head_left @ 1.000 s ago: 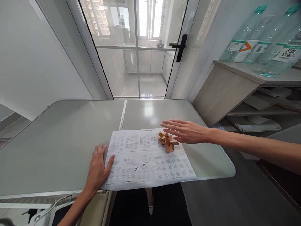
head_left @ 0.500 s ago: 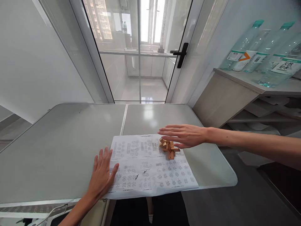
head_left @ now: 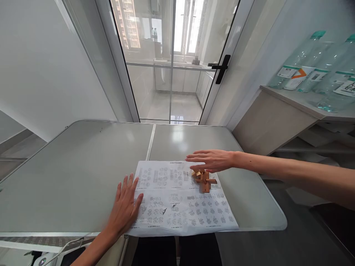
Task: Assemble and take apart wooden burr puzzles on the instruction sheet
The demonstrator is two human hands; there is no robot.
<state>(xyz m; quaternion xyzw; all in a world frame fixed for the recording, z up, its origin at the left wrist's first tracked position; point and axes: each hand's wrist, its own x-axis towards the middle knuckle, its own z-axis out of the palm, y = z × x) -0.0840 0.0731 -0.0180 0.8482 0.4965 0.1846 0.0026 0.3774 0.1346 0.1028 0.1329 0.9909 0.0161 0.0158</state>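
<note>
A large white instruction sheet point(head_left: 177, 207) printed with rows of small diagrams lies on the grey table. On its upper right part sits a wooden interlocking puzzle point(head_left: 205, 181) with crossed brown and lighter pieces. My left hand point(head_left: 124, 205) rests flat across the sheet's left edge, fingers apart. Over the far side of the puzzle is my right hand point(head_left: 212, 160), fingers stretched out to the left and nothing in its grasp. It hides part of the puzzle; whether it touches the wood I cannot tell.
The grey table point(head_left: 83, 177) ends close to my lap. Ahead stands a glass door with a black handle point(head_left: 222, 68). On the right, several plastic bottles point(head_left: 294, 70) stand on a wooden shelf unit point(head_left: 277, 114). Below the table at left is a cable point(head_left: 63, 249).
The view has shifted slightly, so most things appear a little further right. My right hand has moved a little toward the far side of the puzzle. My left hand stays on the sheet.
</note>
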